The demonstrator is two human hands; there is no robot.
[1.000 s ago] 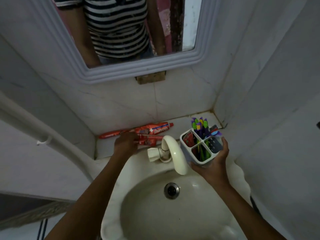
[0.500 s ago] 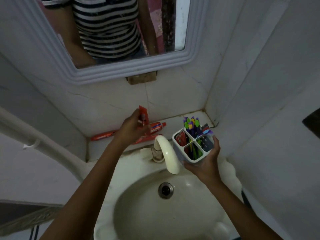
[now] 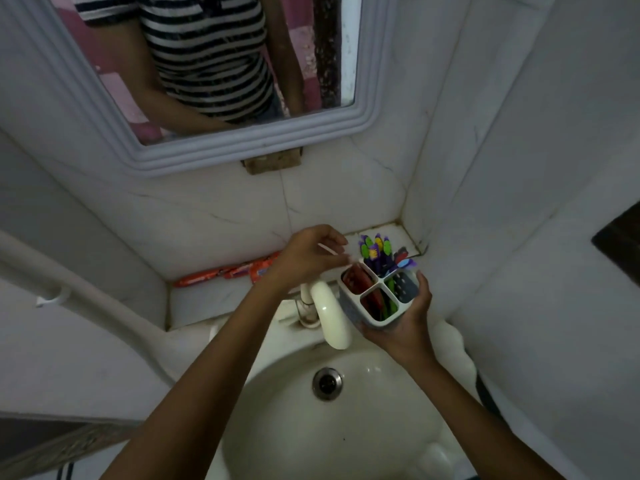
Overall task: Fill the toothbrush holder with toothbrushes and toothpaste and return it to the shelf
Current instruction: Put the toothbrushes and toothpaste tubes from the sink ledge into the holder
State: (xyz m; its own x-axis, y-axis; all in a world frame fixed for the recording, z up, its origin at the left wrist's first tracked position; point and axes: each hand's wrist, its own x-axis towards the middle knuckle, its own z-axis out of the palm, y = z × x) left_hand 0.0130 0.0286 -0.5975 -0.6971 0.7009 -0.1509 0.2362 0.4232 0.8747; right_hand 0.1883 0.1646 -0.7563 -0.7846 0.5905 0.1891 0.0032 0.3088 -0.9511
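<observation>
My right hand grips a white four-compartment toothbrush holder from below, above the basin's right side. Several purple and green toothbrushes stand in its far compartment. My left hand is at the holder's left rim, fingers pinched on a small red toothpaste tube whose lower end sits in the left compartment. Only a pale edge of the tube shows between my fingers. Two orange-red toothpaste tubes lie on the tiled shelf behind the tap.
A white curved tap stands just left of the holder, over the sink with its metal drain. A framed mirror hangs above. Tiled walls close in at right; a white pipe runs along the left.
My left hand picked a small red tube off the shelf, lifted it and carried it right to the holder's left compartment. My right hand kept the holder in about the same place.
</observation>
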